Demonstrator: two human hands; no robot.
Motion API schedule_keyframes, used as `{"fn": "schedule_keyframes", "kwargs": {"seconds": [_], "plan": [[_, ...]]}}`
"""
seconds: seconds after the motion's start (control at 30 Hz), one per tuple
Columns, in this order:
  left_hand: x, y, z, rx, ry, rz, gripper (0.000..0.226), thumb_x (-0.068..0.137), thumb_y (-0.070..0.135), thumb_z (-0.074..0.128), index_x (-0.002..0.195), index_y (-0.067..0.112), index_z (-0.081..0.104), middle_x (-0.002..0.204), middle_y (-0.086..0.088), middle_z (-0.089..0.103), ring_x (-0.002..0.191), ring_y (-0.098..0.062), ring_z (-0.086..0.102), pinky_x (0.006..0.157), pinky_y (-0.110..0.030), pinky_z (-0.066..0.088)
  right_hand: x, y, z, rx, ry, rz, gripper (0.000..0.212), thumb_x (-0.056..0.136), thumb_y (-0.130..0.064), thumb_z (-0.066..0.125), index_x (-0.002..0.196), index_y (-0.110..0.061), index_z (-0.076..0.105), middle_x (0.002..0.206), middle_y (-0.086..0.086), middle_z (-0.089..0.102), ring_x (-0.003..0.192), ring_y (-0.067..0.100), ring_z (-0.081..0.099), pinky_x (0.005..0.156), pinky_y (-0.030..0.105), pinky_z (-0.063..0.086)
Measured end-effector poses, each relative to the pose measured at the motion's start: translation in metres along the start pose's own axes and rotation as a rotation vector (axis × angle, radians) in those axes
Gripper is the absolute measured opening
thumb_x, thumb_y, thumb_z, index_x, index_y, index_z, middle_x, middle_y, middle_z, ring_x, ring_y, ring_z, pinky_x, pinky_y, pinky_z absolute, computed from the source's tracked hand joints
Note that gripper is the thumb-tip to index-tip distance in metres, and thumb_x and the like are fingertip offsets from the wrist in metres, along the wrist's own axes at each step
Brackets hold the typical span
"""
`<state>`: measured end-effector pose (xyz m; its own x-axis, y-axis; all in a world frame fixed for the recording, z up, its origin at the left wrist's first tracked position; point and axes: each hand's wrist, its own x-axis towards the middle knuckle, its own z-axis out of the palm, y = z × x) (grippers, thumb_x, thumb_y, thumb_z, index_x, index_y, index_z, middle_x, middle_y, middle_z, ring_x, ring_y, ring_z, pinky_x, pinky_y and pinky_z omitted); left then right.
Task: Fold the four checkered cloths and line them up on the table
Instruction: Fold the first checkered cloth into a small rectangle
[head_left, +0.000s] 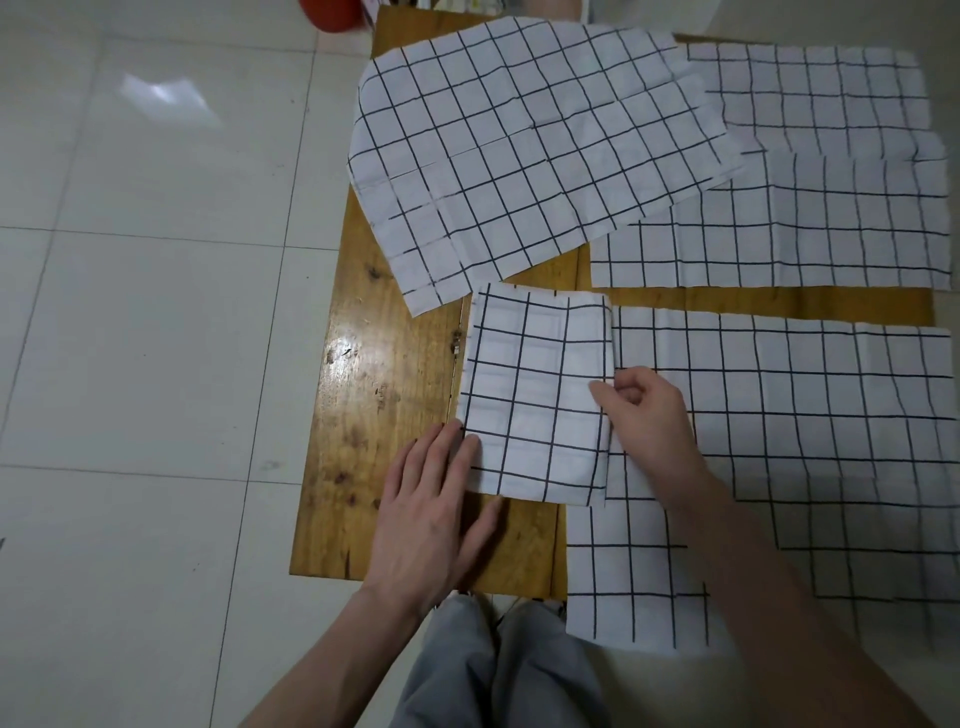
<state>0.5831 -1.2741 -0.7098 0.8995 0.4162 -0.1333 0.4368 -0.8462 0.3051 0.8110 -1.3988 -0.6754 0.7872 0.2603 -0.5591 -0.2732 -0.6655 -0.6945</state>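
Folded cloth (535, 395) sits near the surface (384, 374) front-left. My left fingers (457, 441) lie flat, pinning its edge; right fingers (605, 397) pinch its right edge to square it.

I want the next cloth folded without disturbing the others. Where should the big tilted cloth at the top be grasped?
Probably by the near corner of the tilted cloth, coming from the near left: it lies free on bare table, while its right edge overlaps the far cloths.
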Motion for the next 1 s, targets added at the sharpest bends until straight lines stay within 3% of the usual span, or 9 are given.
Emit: {"fn": "schedule_keyframes", "kwargs": {"seconds": [0.17, 0.27, 0.4, 0.57, 0.7, 0.77, 0.83, 0.9, 1.0], "plan": [[0.002, 0.010, 0.000, 0.022, 0.040, 0.040, 0.072, 0.104, 0.056, 0.050, 0.163, 0.016, 0.035, 0.168, -0.008, 0.036, 0.158, -0.025, 0.027, 0.130, -0.049, 0.019, -0.013, 0.010, 0.002, 0.151, 0.128, -0.013, 0.012, 0.101, -0.025, 0.066, 0.094, -0.019, 0.058, 0.086, 0.016, 0.069, 0.073, 0.020, 0.056, 0.069, 0.038, 0.049], [0.002, 0.024, 0.001, 0.016, 0.073, 0.120, 0.069, 0.106, 0.052, 0.049, 0.164, 0.017, 0.034, 0.169, -0.007, 0.035, 0.158, -0.025, 0.026, 0.131, -0.045, 0.013, -0.029, 0.013, 0.008, 0.311, 0.260, 0.053, 0.009, 0.103, -0.021, 0.064, 0.095, -0.021, 0.059, 0.085, 0.006, 0.072, 0.066, 0.008, 0.065, 0.066, 0.030, 0.054], [0.001, 0.041, 0.006, 0.007, 0.063, 0.223, 0.062, 0.110, 0.049, 0.036, 0.162, 0.015, 0.037, 0.168, -0.007, 0.037, 0.156, -0.024, 0.033, 0.129, -0.045, 0.020, -0.051, 0.021, 0.022, 0.472, 0.229, 0.177, 0.008, 0.102, -0.019, 0.065, 0.101, -0.011, 0.065, 0.091, 0.008, 0.077, 0.084, 0.022, 0.077, 0.077, 0.041, 0.065], [-0.005, 0.035, 0.013, 0.072, -0.063, 0.251, 0.062, 0.112, 0.049, 0.032, 0.162, 0.014, 0.037, 0.169, -0.008, 0.035, 0.156, -0.024, 0.033, 0.126, -0.047, 0.025, -0.069, 0.022, 0.020, 0.101, -0.019, 0.113, 0.039, 0.106, -0.044, 0.052, 0.090, -0.013, 0.070, 0.076, 0.004, 0.076, 0.064, 0.006, 0.073, 0.056, 0.016, 0.055], [-0.009, 0.018, 0.015, 0.118, -0.125, 0.280, 0.064, 0.113, 0.049, 0.031, 0.166, 0.013, 0.027, 0.174, -0.009, 0.021, 0.162, -0.022, 0.014, 0.129, -0.046, 0.018, -0.069, 0.040, 0.012, -0.433, 0.201, -0.284, 0.044, 0.107, -0.045, 0.047, 0.070, -0.022, 0.051, 0.053, -0.008, 0.050, 0.043, 0.007, 0.048, 0.042, 0.014, 0.028], [-0.009, 0.010, 0.014, 0.137, -0.120, 0.308, 0.065, 0.113, 0.049, 0.032, 0.166, 0.012, 0.026, 0.175, -0.009, 0.018, 0.163, -0.023, 0.011, 0.129, -0.045, 0.017, -0.065, 0.054, 0.009, -0.562, 0.277, -0.619, 0.027, 0.109, -0.030, 0.052, 0.084, -0.021, 0.058, 0.071, -0.011, 0.054, 0.062, 0.005, 0.049, 0.054, 0.014, 0.034], [-0.008, 0.004, 0.014, 0.149, -0.113, 0.317, 0.064, 0.113, 0.047, 0.035, 0.166, 0.011, 0.026, 0.175, -0.010, 0.018, 0.163, -0.023, 0.010, 0.130, -0.045, 0.017, -0.059, 0.070, 0.010, -0.674, 0.184, -0.834, 0.022, 0.108, -0.025, 0.051, 0.116, -0.013, 0.068, 0.110, 0.003, 0.069, 0.101, 0.018, 0.064, 0.080, 0.033, 0.056], [-0.006, 0.002, 0.013, 0.154, -0.101, 0.303, 0.064, 0.113, 0.044, 0.037, 0.166, 0.010, 0.027, 0.175, -0.010, 0.018, 0.163, -0.024, 0.011, 0.129, -0.046, 0.019, -0.058, 0.078, 0.014, -0.829, 0.019, -0.895, 0.044, 0.111, -0.034, 0.042, 0.148, -0.013, 0.055, 0.153, 0.009, 0.054, 0.144, 0.023, 0.048, 0.115, 0.044, 0.044], [-0.008, 0.011, 0.015, 0.153, -0.079, 0.277, 0.067, 0.112, 0.043, 0.040, 0.165, 0.006, 0.024, 0.175, -0.013, 0.018, 0.163, -0.025, 0.012, 0.129, -0.046, 0.020, -0.064, 0.078, 0.023, -1.086, -0.197, -0.910, 0.065, 0.112, -0.055, 0.021, 0.166, -0.019, 0.018, 0.175, 0.002, 0.012, 0.161, 0.019, 0.009, 0.128, 0.046, 0.022]]}}
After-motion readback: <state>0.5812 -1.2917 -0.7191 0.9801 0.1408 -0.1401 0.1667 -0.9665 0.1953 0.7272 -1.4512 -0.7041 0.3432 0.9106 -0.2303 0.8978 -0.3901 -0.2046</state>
